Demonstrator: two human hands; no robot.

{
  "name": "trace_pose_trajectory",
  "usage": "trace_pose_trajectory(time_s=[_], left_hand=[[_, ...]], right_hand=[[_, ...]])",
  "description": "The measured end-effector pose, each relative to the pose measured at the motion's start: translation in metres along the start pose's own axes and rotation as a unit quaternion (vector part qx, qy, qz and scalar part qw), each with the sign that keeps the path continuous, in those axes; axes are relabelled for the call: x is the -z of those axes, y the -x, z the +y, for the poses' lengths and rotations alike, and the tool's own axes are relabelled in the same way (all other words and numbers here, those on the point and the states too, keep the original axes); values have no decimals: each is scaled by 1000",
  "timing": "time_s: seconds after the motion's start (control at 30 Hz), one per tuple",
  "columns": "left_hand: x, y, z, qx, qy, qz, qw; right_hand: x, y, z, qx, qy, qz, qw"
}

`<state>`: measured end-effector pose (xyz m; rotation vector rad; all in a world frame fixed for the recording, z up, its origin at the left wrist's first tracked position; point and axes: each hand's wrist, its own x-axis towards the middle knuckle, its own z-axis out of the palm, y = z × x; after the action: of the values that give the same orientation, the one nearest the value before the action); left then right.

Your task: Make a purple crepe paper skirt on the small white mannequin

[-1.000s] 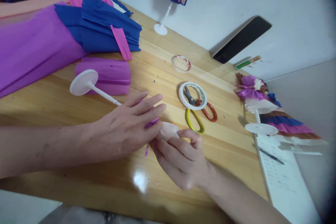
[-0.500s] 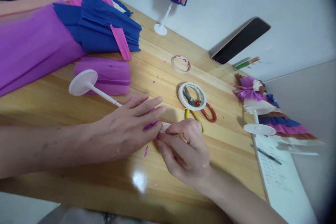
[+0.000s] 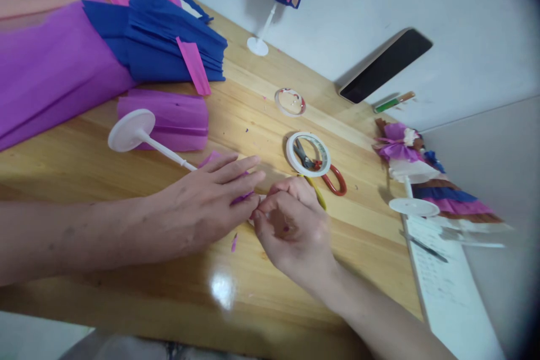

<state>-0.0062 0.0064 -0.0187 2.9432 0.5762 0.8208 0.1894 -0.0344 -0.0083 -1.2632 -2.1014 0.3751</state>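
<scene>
My left hand (image 3: 215, 199) lies flat, palm down, fingers stretched out over a purple crepe-paper piece (image 3: 241, 198) that shows in slivers around the fingers. A white plastic stand (image 3: 131, 130) with a round base and thin stem runs in under this hand; where the stem ends is hidden. Touching the left thumb, the fingertips of my right hand (image 3: 297, 230) are pinched together. A bit of something whitish shows at the pinch, too small to name. Just beyond the right hand are a white tape roll (image 3: 291, 158) and scissors (image 3: 335, 180) with red and yellow handles, partly covered.
Purple crepe paper (image 3: 54, 67) and blue crepe paper (image 3: 169, 45) spread at the left. A clear tape roll (image 3: 278, 102), a phone (image 3: 386, 67) and a marker (image 3: 388, 105) lie toward the wall. Crepe-dressed figures (image 3: 451, 191) stand right, by a written sheet (image 3: 442, 287).
My right hand has closed in tighter against the left thumb and its fingers have curled more. Less of the whitish bit shows between the hands. My left hand has stayed in place.
</scene>
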Motion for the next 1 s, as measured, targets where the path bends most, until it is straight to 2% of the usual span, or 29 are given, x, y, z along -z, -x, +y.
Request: trace_pose_trajectory(time_s=[0.17, 0.4, 0.73, 0.9, 1.0], left_hand=[[2, -1, 0, 11, 21, -5, 1000], [-4, -1, 1, 30, 12, 17, 999], [0, -3, -3, 3, 37, 37, 999], [1, -6, 0, 34, 60, 25, 997], [5, -7, 1, 48, 51, 43, 997]], right_hand=[[-2, -4, 1, -68, -53, -16, 996], [-6, -7, 6, -108, -113, -10, 988], [-9, -8, 12, -109, -97, 1, 989], [-8, -9, 12, -110, -90, -4, 990], [-9, -9, 12, -112, -101, -2, 989]])
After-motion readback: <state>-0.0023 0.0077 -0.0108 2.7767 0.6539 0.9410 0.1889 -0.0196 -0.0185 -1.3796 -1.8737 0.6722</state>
